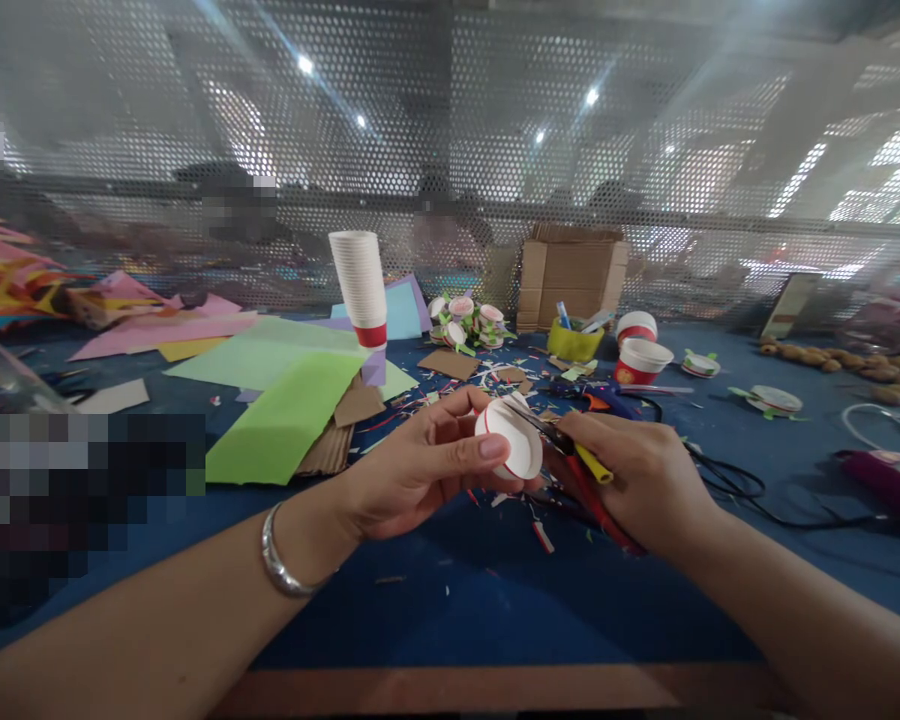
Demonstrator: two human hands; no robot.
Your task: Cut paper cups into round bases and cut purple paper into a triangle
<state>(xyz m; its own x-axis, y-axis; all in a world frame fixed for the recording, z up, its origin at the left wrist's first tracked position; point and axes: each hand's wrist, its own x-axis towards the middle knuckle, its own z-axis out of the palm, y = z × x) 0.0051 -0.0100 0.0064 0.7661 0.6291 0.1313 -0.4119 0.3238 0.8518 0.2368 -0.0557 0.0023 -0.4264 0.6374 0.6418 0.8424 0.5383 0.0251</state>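
Note:
In my left hand (427,460) is the cut-down base of a paper cup (521,450), white inside with a red line at its rim. The thumb presses on its near side and the fingers curl behind it. My right hand (649,470) grips a pair of scissors (589,490) with red and yellow on the handles. Their blades reach the cup base's upper right rim. Paper scraps (543,536) lie on the blue table below the hands.
Green paper sheets (285,420) and a tall paper-cup stack (360,285) stand left of centre. Behind are small cup-base crafts (461,315), a cardboard box (570,275), a yellow-green container (574,342) and red cups (641,362). A black cord (750,490) runs right.

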